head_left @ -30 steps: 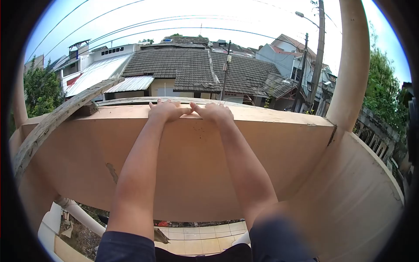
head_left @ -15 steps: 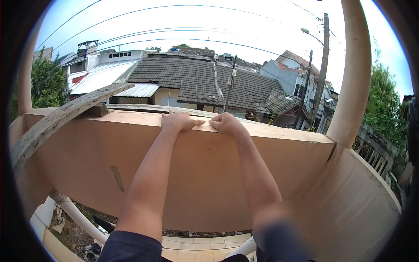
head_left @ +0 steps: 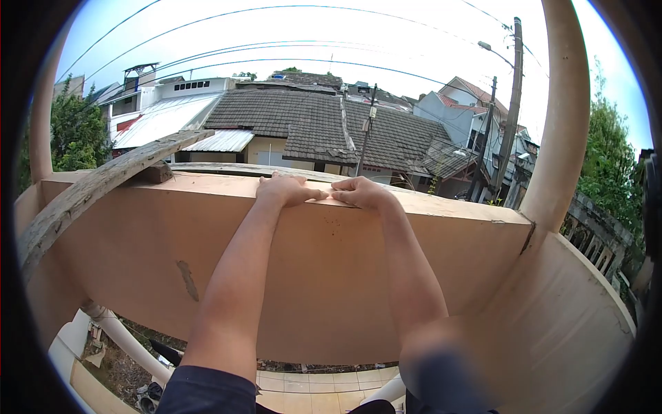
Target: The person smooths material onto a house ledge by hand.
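Both hands rest on top of a peach-painted concrete wall point(head_left: 331, 290), side by side near its middle. My left hand point(head_left: 284, 191) lies on the ledge with its fingers reaching over the top and its thumb pointing right. Beside it, my right hand point(head_left: 362, 193) lies with its fingers stretched leftward along the ledge. The fingertips and the left thumb come close together, almost touching. I see no object in either hand, though what lies under the palms is hidden.
A weathered wooden plank point(head_left: 103, 183) slants over the wall at left, by a small wood block point(head_left: 155, 172). A round column point(head_left: 562, 117) rises at right. Tiled roofs point(head_left: 324, 124), a utility pole point(head_left: 512, 103) and wires lie beyond. A tiled floor point(head_left: 310, 400) shows far below.
The right hand's fingers have flattened and stretched leftward on the ledge. My left thumb has moved slightly right, closer to them. The camera view has shifted very slightly.
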A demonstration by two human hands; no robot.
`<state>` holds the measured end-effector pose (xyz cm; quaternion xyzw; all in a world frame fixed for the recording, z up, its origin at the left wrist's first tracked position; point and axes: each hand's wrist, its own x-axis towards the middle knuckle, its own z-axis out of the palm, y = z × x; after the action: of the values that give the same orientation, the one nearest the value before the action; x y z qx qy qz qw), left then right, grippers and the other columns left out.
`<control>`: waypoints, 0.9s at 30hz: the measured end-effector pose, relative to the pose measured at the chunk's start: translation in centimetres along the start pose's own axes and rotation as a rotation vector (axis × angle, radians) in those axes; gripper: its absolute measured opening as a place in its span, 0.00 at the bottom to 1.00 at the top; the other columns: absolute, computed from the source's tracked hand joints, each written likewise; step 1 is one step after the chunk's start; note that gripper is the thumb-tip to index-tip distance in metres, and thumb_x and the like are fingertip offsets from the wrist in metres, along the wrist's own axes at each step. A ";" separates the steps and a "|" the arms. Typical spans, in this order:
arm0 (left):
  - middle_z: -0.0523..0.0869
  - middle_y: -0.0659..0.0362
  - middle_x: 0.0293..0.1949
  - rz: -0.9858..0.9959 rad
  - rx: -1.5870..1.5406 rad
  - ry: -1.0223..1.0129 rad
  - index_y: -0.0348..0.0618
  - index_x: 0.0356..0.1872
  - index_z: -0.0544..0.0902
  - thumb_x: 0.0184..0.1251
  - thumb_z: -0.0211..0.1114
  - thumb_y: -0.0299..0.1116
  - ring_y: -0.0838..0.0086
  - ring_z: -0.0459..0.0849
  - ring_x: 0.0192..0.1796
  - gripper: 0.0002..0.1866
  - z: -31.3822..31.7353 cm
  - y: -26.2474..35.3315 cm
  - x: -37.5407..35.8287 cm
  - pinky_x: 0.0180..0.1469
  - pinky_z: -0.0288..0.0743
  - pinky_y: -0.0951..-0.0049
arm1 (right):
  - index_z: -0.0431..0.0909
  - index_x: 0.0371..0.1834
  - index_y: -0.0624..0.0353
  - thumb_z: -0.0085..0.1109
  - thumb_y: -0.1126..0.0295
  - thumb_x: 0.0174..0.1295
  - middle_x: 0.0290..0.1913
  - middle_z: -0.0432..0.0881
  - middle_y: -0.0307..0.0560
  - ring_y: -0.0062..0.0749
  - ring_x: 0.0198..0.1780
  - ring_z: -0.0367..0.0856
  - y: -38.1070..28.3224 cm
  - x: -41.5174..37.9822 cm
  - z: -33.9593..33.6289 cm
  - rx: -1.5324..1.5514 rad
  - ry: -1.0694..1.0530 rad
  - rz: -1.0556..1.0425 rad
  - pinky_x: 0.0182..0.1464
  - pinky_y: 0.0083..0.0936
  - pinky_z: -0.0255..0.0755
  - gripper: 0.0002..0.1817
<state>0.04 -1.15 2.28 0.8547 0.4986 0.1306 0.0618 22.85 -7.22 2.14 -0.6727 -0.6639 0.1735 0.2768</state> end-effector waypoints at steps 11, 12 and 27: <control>0.71 0.57 0.82 0.002 -0.008 -0.022 0.57 0.81 0.72 0.59 0.53 0.88 0.61 0.65 0.84 0.58 0.2 -0.2 0.7 0.84 0.59 0.53 | 0.74 0.80 0.42 0.57 0.36 0.72 0.78 0.78 0.45 0.45 0.79 0.74 0.1 1.3 1.8 -0.266 0.239 0.202 0.80 0.41 0.65 0.38; 0.74 0.54 0.80 0.017 -0.011 0.001 0.57 0.81 0.74 0.58 0.52 0.89 0.64 0.68 0.84 0.58 0.2 -0.3 0.6 0.83 0.60 0.52 | 0.75 0.80 0.43 0.58 0.34 0.71 0.77 0.78 0.46 0.45 0.79 0.73 -0.1 1.2 1.7 -0.280 0.189 0.184 0.80 0.41 0.65 0.39; 0.84 0.59 0.72 0.021 -0.038 0.013 0.62 0.75 0.81 0.60 0.25 0.93 0.66 0.77 0.77 0.61 0.5 -0.4 0.6 0.78 0.67 0.53 | 0.86 0.66 0.51 0.55 0.30 0.68 0.69 0.85 0.45 0.45 0.72 0.80 -0.2 0.0 2.2 -0.333 0.089 -0.068 0.74 0.38 0.71 0.39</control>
<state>0.17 -0.41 1.83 0.8578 0.4874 0.1461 0.0733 21.40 -6.93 0.50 -0.6934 -0.6930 0.0214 0.1964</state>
